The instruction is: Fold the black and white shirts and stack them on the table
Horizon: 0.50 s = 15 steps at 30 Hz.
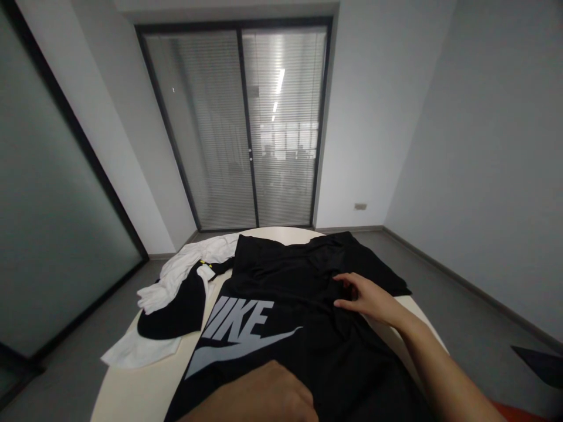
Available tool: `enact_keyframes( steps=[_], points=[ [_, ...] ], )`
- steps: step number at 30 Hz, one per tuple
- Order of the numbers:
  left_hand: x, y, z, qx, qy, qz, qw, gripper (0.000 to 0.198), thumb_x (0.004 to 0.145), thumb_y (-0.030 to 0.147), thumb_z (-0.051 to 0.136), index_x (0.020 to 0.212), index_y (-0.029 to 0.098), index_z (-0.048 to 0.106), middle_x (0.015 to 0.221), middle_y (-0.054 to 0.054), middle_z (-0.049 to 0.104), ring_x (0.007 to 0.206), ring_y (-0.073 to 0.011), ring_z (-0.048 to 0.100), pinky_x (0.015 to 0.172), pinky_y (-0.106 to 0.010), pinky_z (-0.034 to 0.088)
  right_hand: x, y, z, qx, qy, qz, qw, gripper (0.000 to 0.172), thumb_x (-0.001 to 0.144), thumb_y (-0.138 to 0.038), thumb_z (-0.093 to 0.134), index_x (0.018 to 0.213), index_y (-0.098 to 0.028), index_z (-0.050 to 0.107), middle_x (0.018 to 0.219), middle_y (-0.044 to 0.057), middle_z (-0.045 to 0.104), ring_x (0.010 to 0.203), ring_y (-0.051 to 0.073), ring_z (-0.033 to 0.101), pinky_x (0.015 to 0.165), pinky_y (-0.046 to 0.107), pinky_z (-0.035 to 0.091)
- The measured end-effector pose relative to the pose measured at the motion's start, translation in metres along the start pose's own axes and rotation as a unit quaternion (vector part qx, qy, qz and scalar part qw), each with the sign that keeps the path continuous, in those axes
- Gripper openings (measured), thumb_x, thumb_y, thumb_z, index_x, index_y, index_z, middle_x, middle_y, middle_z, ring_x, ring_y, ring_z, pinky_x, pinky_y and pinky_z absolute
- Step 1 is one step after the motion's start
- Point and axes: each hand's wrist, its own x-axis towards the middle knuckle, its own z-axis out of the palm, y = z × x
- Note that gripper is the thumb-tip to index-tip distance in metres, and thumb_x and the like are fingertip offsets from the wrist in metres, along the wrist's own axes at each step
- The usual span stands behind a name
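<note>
We see the fingers of the right hand point(358, 298) loosely curved, parted from the thumb by a visible gap; their tips appear to rest on a black short-sleeved cotton-like T-shirt point(294, 269) without closing on it. The left hand point(272, 392) is curled above the shirt's nearer part; its fingertips are hidden, so we cannot tell whether it grips cloth. Beside it we read large grey NIKE lettering with a swoosh point(241, 322).

The shirt spreads over the middle of a cream, rounded tabletop point(127, 395), neckline toward the far edge, one sleeve reaching the right edge. We note open room as a thin cream strip along the far edge, a narrow band by the right edge, and a wider area toward the near left.

Near the left edge lie a crumpled white cloth garment point(187, 264), a black round-ended piece of fabric point(176, 313) and, beneath, a flat white cloth point(141, 350) extending past that edge. Beyond, we find grey floor point(127, 305) and a dark-framed glass door with blinds point(281, 176).
</note>
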Motion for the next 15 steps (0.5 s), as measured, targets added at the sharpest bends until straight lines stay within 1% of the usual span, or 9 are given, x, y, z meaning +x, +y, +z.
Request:
enact_keyframes(
  steps=[2,4,6,7,9,10,12,13,15],
  points=[
    [0.000,-0.001,0.004,-0.047,-0.044,-0.006,0.998,0.020,0.090,0.018,0.066,0.071,0.020,0.061,0.069,0.005,0.067,0.059,-0.0089,0.064,0.046,-0.019,0.037,-0.001,-0.003,0.000,-0.026,-0.029,0.010,0.999,0.047,0.078,-0.042,0.072,0.119,-0.021,0.067,0.102,0.007,0.068,0.081,0.019,0.063,0.074,0.029,0.046],
    [0.002,-0.001,0.002,-0.071,-0.071,-0.008,0.995,0.019,0.089,0.014,0.065,0.071,0.019,0.063,0.065,0.005,0.067,0.055,-0.0092,0.064,0.045,-0.019,0.038,-0.002,-0.007,-0.002,-0.037,-0.082,0.021,0.996,0.031,0.078,-0.029,0.067,0.108,-0.020,0.070,0.093,0.005,0.071,0.078,0.018,0.064,0.069,0.026,0.045],
    [0.004,0.000,-0.006,-0.074,-0.047,0.002,0.996,0.010,0.087,0.014,0.067,0.092,0.022,0.070,0.085,0.003,0.074,0.075,-0.0122,0.071,0.062,-0.017,0.049,-0.004,-0.012,-0.007,-0.051,-0.144,0.042,0.987,0.020,0.076,-0.021,0.065,0.094,-0.019,0.073,0.081,0.004,0.072,0.072,0.017,0.065,0.064,0.025,0.042],
    [0.005,0.002,-0.010,-0.062,-0.022,0.009,0.998,0.023,0.086,0.015,0.070,0.108,0.024,0.070,0.104,0.001,0.075,0.094,-0.0160,0.071,0.080,-0.021,0.052,-0.005,-0.013,-0.011,-0.063,-0.174,0.058,0.981,0.014,0.076,-0.022,0.064,0.086,-0.018,0.073,0.076,0.004,0.072,0.069,0.017,0.065,0.061,0.025,0.041],
    [0.007,0.005,-0.013,-0.009,0.027,0.013,1.000,0.044,0.088,0.020,0.069,0.131,0.028,0.061,0.141,-0.005,0.059,0.129,-0.0259,0.055,0.108,-0.037,0.042,-0.005,-0.016,-0.019,-0.095,-0.219,0.095,0.966,0.017,0.080,-0.029,0.062,0.072,-0.018,0.072,0.068,0.005,0.070,0.063,0.018,0.065,0.058,0.026,0.041],
    [0.008,0.006,-0.011,0.022,0.040,0.014,0.999,0.047,0.091,0.023,0.066,0.137,0.032,0.056,0.152,-0.005,0.048,0.140,-0.0300,0.044,0.114,-0.045,0.036,-0.004,-0.017,-0.022,-0.116,-0.218,0.112,0.963,0.024,0.082,-0.034,0.062,0.067,-0.018,0.071,0.067,0.007,0.070,0.063,0.020,0.065,0.058,0.028,0.041],
    [0.010,0.006,0.004,0.068,0.048,0.011,0.996,0.048,0.098,0.026,0.057,0.144,0.039,0.049,0.159,-0.003,0.036,0.147,-0.0329,0.030,0.116,-0.053,0.032,0.002,-0.019,-0.027,-0.164,-0.163,0.135,0.964,0.031,0.085,-0.042,0.062,0.068,-0.018,0.071,0.073,0.011,0.072,0.070,0.025,0.068,0.062,0.031,0.044],
    [0.012,0.005,0.016,0.074,0.046,0.014,0.996,0.051,0.099,0.028,0.055,0.147,0.040,0.044,0.159,-0.002,0.037,0.147,-0.0330,0.030,0.115,-0.053,0.034,0.006,-0.020,-0.027,-0.187,-0.114,0.146,0.965,0.031,0.086,-0.046,0.061,0.075,-0.019,0.072,0.079,0.013,0.073,0.077,0.028,0.070,0.066,0.033,0.046],
    [0.017,0.003,0.042,0.053,0.041,0.014,0.998,0.058,0.101,0.025,0.050,0.155,0.034,0.030,0.154,-0.001,0.044,0.146,-0.0293,0.033,0.117,-0.049,0.034,0.017,-0.021,-0.025,-0.221,-0.017,0.169,0.960,0.039,0.087,-0.055,0.057,0.095,-0.020,0.072,0.095,0.016,0.073,0.090,0.033,0.070,0.072,0.038,0.048]
  ],
)
